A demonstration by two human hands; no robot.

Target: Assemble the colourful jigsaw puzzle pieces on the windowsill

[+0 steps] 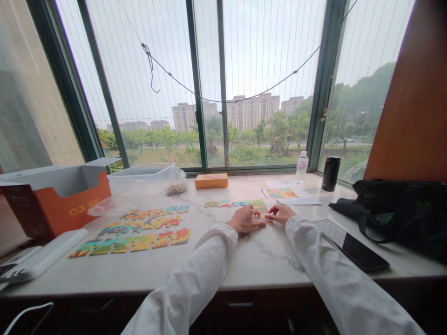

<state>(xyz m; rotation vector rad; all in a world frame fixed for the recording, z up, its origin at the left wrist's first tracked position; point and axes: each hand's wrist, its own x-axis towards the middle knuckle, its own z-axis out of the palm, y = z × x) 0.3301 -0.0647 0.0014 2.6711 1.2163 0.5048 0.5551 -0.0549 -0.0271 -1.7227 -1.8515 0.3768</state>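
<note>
My left hand (246, 219) and my right hand (281, 214) meet on the marble counter (244, 260), their fingertips on a small yellow jigsaw piece (266, 220). Just beyond them lies a joined strip of colourful puzzle pieces (233, 203). Further left, several more rows of interlocked pieces (139, 228) lie flat on the counter. A printed picture sheet (282, 193) rests on white paper behind my right hand. White sleeves cover both my forearms.
An orange box with a grey lid (63, 195) and a clear plastic tub (145, 172) stand at the back left. An orange carton (211, 181), water bottle (302, 166) and black flask (330, 173) line the window. A black phone (352, 245) and black bag (394, 214) lie right.
</note>
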